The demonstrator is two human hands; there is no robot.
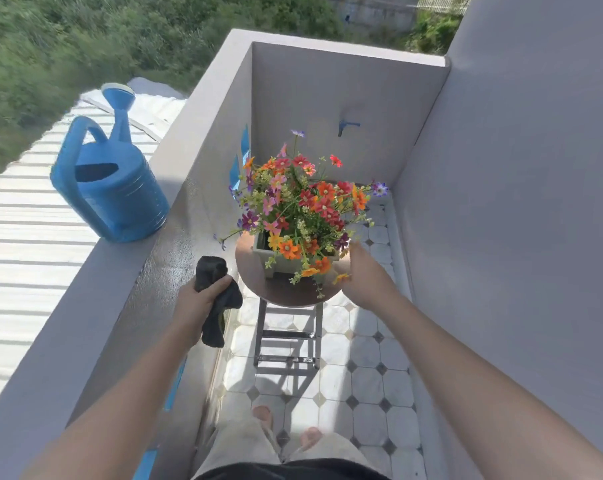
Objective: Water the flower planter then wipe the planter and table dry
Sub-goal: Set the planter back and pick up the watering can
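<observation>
A pale square planter (275,259) full of red, orange and pink flowers (303,202) stands on a small round brown table (282,292) with metal legs. My left hand (199,299) grips a dark cloth (217,299) just left of the table's edge. My right hand (360,271) reaches to the planter's right side, fingers extended toward it; flower stems hide the fingertips, so contact is unclear. A blue watering can (116,192) stands upright on the balcony ledge at the left, apart from both hands.
The grey parapet ledge (130,271) runs along the left, its inner face looks wet. Grey walls close the far end and right side. A blue tap (346,126) juts from the far wall. Tiled floor (372,368) lies below, with my feet near the bottom.
</observation>
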